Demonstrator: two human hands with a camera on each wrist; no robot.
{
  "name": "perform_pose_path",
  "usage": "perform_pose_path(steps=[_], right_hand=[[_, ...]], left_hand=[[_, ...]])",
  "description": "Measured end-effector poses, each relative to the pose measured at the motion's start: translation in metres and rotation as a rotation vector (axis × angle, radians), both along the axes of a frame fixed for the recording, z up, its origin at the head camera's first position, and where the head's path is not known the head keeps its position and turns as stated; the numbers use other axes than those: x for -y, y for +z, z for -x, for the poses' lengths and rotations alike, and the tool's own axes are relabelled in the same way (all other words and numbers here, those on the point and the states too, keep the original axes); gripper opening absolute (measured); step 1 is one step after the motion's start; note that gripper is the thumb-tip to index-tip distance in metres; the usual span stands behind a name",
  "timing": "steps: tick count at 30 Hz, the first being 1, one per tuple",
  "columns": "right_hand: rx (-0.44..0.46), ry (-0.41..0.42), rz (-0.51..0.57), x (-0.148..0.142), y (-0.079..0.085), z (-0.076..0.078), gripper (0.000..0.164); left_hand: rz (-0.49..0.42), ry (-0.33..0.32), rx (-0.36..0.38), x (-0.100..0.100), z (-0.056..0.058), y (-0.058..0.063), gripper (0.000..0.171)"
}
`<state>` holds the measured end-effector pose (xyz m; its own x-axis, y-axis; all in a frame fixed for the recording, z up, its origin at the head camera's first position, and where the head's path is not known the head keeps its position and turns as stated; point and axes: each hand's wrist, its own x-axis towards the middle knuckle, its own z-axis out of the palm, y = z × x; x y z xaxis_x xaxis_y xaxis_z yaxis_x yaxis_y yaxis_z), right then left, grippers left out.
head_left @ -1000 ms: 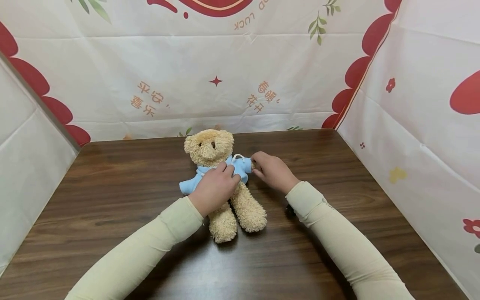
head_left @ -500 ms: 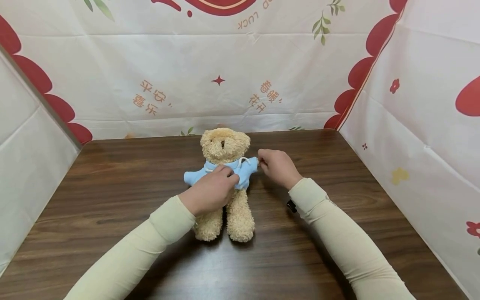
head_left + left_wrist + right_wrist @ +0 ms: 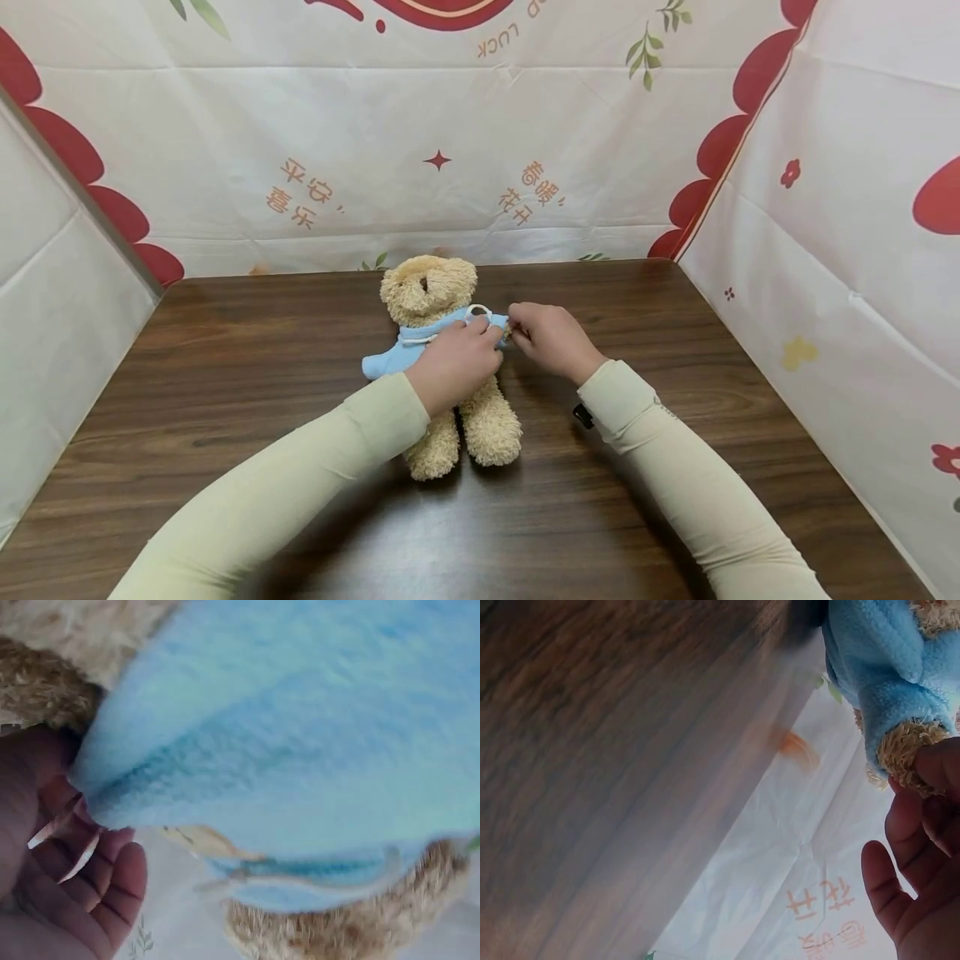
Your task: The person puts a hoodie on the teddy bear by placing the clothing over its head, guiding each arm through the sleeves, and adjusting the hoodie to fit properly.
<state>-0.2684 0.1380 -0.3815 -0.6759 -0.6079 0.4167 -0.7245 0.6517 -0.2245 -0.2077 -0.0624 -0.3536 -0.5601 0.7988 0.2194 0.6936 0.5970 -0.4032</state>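
Observation:
A tan, shaggy teddy bear [image 3: 431, 293] in a light-blue hoodie [image 3: 392, 357] is on the table, its body leaning a little and its feet towards the person. My left hand [image 3: 459, 360] lies across the bear's front, hiding much of its belly. In the left wrist view, that hand [image 3: 64, 862] pinches the edge of the hoodie [image 3: 300, 742], which stretches out from the fingers. My right hand [image 3: 557, 340] is at the end of the bear's arm on the right. In the right wrist view, thumb and fingers pinch the furry paw [image 3: 904, 754] below the sleeve [image 3: 896, 705].
The brown wood-grain table [image 3: 247, 350] runs back to a white printed cloth wall [image 3: 360, 150]. Another cloth wall [image 3: 825, 225] rises on the right side and one [image 3: 67, 275] on the left. A small black device [image 3: 582, 415] sits by the right cuff.
The bear swung upright and to the right, then tilted back left. My left hand has moved right across its front. The right hand has stayed by the same paw, shifting only slightly.

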Motion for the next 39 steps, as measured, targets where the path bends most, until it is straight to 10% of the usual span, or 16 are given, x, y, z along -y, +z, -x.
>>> perform_pose_path(steps=[8, 20, 32, 39], right_hand=[[0.013, -0.034, -0.024, -0.001, -0.002, 0.001, 0.024], [0.065, -0.02, -0.11, -0.002, -0.008, 0.002, 0.013], [-0.26, -0.007, -0.126, 0.004, -0.011, 0.002, 0.032], [-0.259, -0.067, -0.065, -0.008, -0.013, 0.015, 0.034]], left_hand=[[-0.098, -0.086, 0.125, 0.0, -0.002, -0.004, 0.006], [-0.147, 0.119, 0.265, 0.035, -0.007, -0.018, 0.055], [-0.053, 0.121, 0.226, 0.03, -0.001, -0.022, 0.063], [-0.027, 0.118, 0.237, 0.031, 0.002, -0.024, 0.063]])
